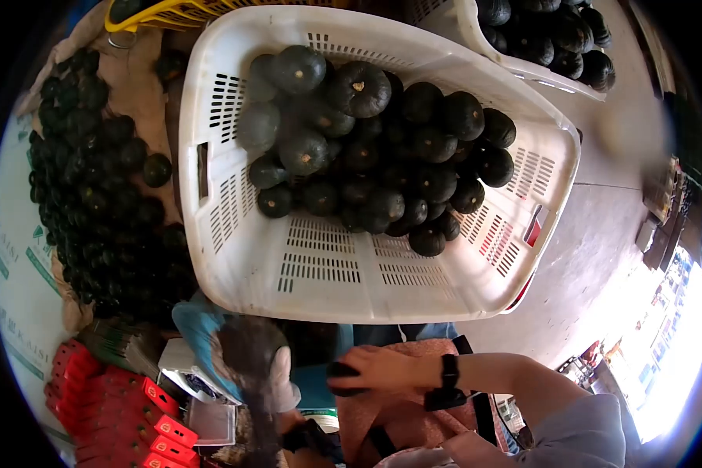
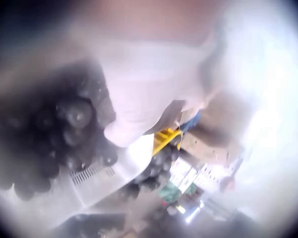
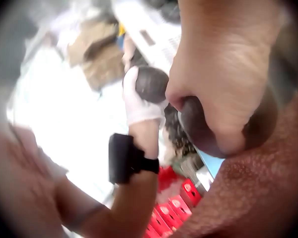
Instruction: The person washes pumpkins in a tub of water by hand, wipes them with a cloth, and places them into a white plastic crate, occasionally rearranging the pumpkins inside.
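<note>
My left hand [image 1: 285,382], in a white glove, grips a dark round kabocha squash [image 3: 152,84] just below the near rim of a large white crate [image 1: 320,300]. Its thumb lies along the side of the squash. The bare right hand [image 1: 382,368] holds another dark kabocha squash [image 3: 201,131] close to the pink apron [image 1: 405,425], fingers and thumb curled round it. Much of that squash is hidden under the hand in the head view. Many kabocha squashes [image 1: 437,183] are heaped inside the crate. In the left wrist view the gloved hand [image 2: 139,91] is blurred.
A big pile of squashes [image 1: 105,195] lies left of the crate. Behind stand a yellow crate [image 1: 179,14] and a second white crate [image 1: 515,69] with more squashes. Red boxes [image 1: 101,402] and a clear plastic tray [image 1: 213,423] are at the lower left.
</note>
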A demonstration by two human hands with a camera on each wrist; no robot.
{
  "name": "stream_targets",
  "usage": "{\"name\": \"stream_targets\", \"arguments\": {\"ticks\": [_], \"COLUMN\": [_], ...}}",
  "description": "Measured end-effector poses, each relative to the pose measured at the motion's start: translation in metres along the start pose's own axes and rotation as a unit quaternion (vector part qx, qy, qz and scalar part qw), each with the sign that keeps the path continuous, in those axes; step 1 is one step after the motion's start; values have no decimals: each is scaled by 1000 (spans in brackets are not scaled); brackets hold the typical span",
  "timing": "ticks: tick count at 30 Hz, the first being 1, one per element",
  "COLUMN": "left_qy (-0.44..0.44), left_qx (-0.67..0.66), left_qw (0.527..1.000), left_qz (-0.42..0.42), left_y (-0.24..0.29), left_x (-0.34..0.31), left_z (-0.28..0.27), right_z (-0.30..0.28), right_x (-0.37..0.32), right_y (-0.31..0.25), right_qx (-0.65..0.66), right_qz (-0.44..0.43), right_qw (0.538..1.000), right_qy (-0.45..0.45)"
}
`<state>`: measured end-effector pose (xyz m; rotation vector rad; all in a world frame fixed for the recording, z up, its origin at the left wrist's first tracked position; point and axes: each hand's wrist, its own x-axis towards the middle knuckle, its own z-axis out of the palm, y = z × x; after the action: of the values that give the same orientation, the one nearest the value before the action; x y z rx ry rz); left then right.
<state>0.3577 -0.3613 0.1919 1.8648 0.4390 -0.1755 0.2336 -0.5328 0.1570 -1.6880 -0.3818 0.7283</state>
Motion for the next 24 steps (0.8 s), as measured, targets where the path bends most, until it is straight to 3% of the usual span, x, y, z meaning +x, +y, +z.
{"name": "stream_targets", "arguments": {"ticks": [1,2,3,4,5,7,8,11,12,14,15,17,18,19,20,21,22,23,24], "left_qy": [70,111,151,169,152,139,132,-8,11,8,-6,-42,-61,-82,-99,-100,-93,-63,2], "left_qx": [88,82,68,54,28,-26,-50,-104,-142,-172,-183,-188,-186,-178,-159,-135,-98,-57,-52], "left_qw": [994,987,968,956,934,904,884,948,916,884,873,849,839,831,828,830,837,851,873], "left_qz": [14,-88,-189,-232,-321,-404,-445,-301,-376,-435,-453,-492,-507,-521,-529,-532,-530,-518,-484], "left_y": [-12,-34,-51,-72,-91,-162,-197,-394,-376,-363,-355,-328,-308,-285,-264,-238,-211,-182,-157], "left_x": [-10,-14,-16,-22,-24,-36,-42,-89,-80,-76,-76,-70,-69,-64,-57,-56,-53,-50,-51], "left_z": [-24,-37,-47,-50,-49,-46,-44,-82,-63,-50,-48,-54,-60,-62,-61,-61,-57,-48,-39], "right_z": [21,39,56,74,84,97,103,141,155,177,164,124,96,50,-5,-61,-100,-131,-148], "right_x": [16,31,45,55,64,83,92,111,116,124,123,113,112,129,149,159,171,188,208], "right_y": [7,19,31,40,45,57,66,106,112,119,110,86,72,59,46,33,34,50,82], "right_qx": [-189,-191,-282,-370,-370,-432,-432,-477,-474,-450,-451,-365,-286,-112,67,249,382,324,77], "right_qz": [-119,-125,-160,-191,-194,-84,-80,6,50,131,128,44,11,-15,-38,67,167,147,62], "right_qw": [975,974,946,908,908,892,892,867,875,883,882,924,950,964,933,906,862,925,991], "right_qy": [-1,2,-21,-43,-40,-106,-108,-141,-82,41,37,-105,-124,-241,-351,-334,-288,-132,88]}}
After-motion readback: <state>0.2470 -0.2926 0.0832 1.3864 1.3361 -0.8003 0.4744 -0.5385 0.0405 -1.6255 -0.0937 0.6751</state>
